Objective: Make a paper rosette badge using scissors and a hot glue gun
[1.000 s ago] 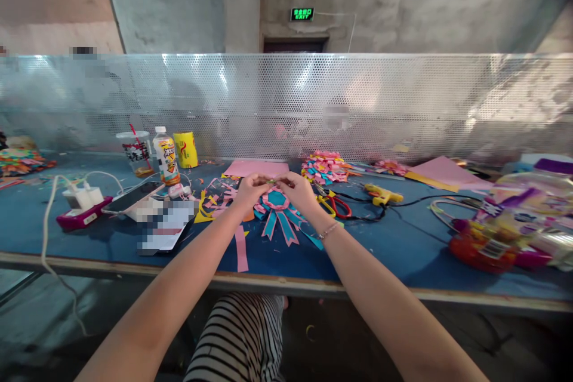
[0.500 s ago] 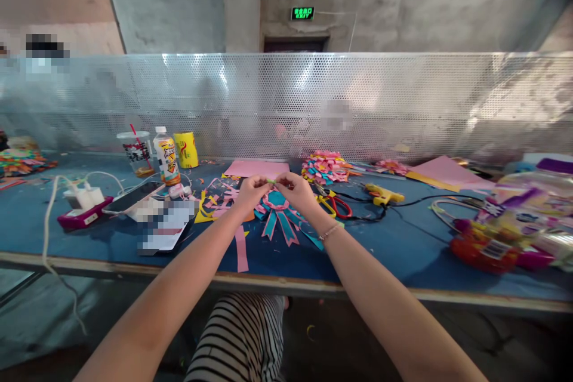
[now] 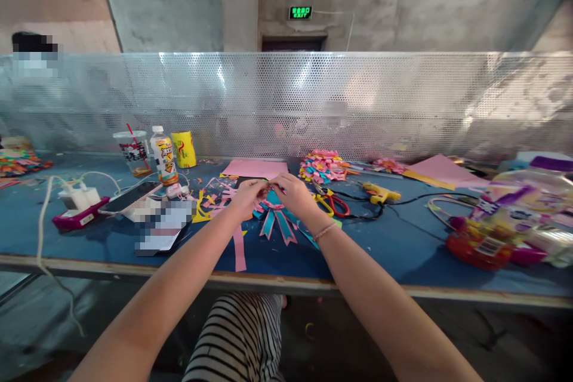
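Behind the mesh screen [image 3: 246, 83], at the upper left of the frame, a blurred person [image 3: 34, 62] has moved farther left; down at the table [image 3: 385, 250], the two hands now cover more of the rosette [image 3: 282, 224] than they did a second ago.

From where I stand, the left hand [image 3: 250, 197] is nearly closed, its fingers bent inward and its tips drawn together. The right hand [image 3: 293, 194] comes in to meet it, thumb and forefinger pinched. Between them they have hold of a small green piece [image 3: 267, 179]; only a sliver shows, so I can't tell its shape.

The rosette, blue edged with pink, lies at the centre of the frame, right under the fingertips, its round middle mostly hidden and its notched tails fanned toward the table's near edge.

Paper scraps [image 3: 219, 203] lie scattered beside the left hand, and a pink strip [image 3: 240, 250] sits below it. Just right of the right hand are scissors [image 3: 341, 207] with a red handle; a yellow glue gun [image 3: 380, 193] lies farther right.
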{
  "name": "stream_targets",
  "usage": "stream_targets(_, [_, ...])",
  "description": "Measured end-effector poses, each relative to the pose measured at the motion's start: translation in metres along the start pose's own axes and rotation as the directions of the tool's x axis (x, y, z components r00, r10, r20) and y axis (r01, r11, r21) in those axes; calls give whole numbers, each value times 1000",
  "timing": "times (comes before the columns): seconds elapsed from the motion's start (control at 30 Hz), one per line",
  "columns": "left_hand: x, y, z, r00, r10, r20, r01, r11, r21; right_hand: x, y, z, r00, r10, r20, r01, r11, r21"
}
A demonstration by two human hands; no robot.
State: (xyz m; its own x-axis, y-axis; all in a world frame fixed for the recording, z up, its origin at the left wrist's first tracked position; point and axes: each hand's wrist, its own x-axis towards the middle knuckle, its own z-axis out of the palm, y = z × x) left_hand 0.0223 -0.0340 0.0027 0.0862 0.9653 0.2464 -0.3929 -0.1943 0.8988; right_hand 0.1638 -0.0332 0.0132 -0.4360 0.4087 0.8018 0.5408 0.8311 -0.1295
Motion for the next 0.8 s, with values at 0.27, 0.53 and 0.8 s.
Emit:
stream_targets(0.27, [6,-1,-4,995,-100,11,100,986,-135,-3,1,-3,996,-27,80,29,999,-23])
stream_targets(0.53, [8,-3,-7,1000,-5,30,8,995,-101,2,1,3,978,200,-62,-184,961,204])
stream_targets(0.8, [4,-2,-3,992,122,37,-122,993,-8,4,6,14,912,409,-30,-370,852,372])
